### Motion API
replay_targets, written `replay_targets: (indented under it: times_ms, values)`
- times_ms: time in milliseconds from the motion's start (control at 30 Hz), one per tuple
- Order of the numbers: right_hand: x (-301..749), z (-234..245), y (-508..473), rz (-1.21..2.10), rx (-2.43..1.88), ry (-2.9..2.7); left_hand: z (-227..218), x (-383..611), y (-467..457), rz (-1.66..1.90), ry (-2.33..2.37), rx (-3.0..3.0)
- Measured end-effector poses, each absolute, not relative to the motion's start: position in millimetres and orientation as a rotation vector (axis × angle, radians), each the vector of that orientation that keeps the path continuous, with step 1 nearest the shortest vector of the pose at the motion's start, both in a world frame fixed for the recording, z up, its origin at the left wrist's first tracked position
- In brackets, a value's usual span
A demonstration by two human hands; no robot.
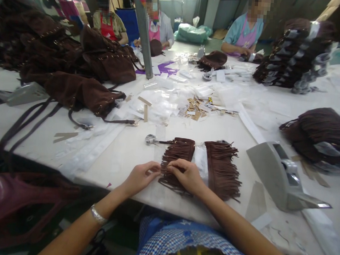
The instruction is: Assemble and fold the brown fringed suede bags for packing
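Observation:
Two brown suede fringe pieces lie side by side at the near edge of the white table (122, 147). My left hand (139, 176) pinches the lower left edge of the left fringe piece (177, 150). My right hand (187, 175) rests on the same piece with its fingers curled on the fringe strands. The right fringe piece (222, 168) lies untouched just beyond my right wrist. A clear plastic strip (200, 160) shows between the two pieces. A small metal clasp (150, 139) on a strap lies just above my left hand.
Brown suede bags (82, 92) with long straps pile up at the left. A grey tape dispenser (283, 178) stands at the right, with more fringe stacks (321, 132) beyond it. Plastic sleeves and cardboard tags (195, 108) litter the middle. Three other people work at the far side.

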State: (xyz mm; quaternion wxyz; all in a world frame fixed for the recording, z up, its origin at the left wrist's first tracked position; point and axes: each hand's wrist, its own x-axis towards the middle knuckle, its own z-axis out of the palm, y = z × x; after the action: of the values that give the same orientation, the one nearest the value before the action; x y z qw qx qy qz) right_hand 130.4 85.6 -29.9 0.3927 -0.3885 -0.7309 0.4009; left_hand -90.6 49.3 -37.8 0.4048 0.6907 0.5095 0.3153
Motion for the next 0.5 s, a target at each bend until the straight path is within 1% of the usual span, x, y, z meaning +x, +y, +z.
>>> replay_targets:
  times_ms: [133, 300, 400, 500]
  values:
    - [130.0, -31.9, 84.9, 1.062, -0.961, -1.902, -26.0, -74.8, 49.2, 0.897, 1.251, 1.662]
    - [130.6, -30.2, 83.0, 1.100, -0.971, -1.893, -33.1, -64.4, 54.1, 1.048, 1.270, 1.485]
    - [131.3, -31.1, 82.9, 1.092, -0.992, -1.810, -38.9, -73.4, 57.1, 1.019, 1.357, 1.556]
    - [131.3, -34.9, 83.3, 1.087, -0.993, -1.737, -38.7, -84.3, 55.0, 1.059, 1.544, 1.708]
